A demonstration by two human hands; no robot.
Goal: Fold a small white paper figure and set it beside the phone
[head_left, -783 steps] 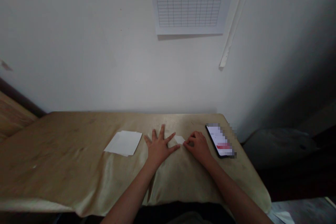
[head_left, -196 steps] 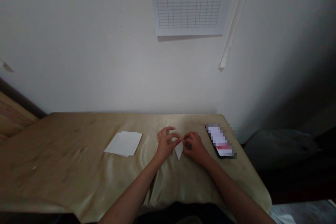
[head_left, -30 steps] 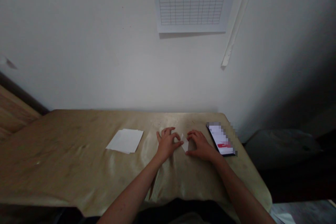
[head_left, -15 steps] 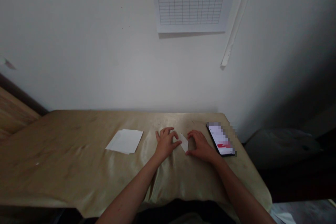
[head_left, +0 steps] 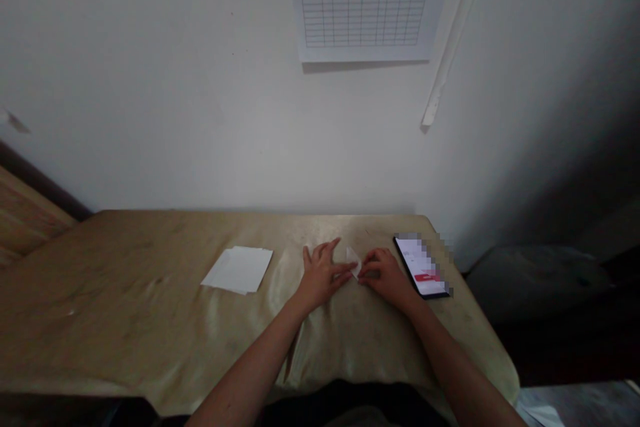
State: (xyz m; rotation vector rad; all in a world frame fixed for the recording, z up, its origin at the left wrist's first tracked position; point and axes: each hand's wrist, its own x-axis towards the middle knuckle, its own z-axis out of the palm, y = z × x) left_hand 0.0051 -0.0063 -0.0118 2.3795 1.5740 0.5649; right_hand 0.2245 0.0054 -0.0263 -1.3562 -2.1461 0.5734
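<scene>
A small folded piece of white paper (head_left: 353,257) lies between my hands above the tan cloth, its tip pointing away from me. My left hand (head_left: 323,275) pinches its left edge between thumb and forefinger, while the other fingers stay spread. On the other side, my right hand (head_left: 383,273) has its thumb and curled fingertips closed on the paper's lower right edge. The fingertips cover part of the paper. To the left of my hands lies a loose stack of white paper sheets (head_left: 239,269).
A smartphone (head_left: 421,267) with a lit screen lies right of my right hand, near the table's right edge. The tan cloth (head_left: 150,320) covers the table and has wrinkles. Behind stands a white wall (head_left: 200,113) with a printed grid sheet (head_left: 365,7).
My left hand has moved right, its thumb and forefinger coming onto the folded paper. My right fingers have drawn closer together on it. The paper has turned and shifted slightly away from me.
</scene>
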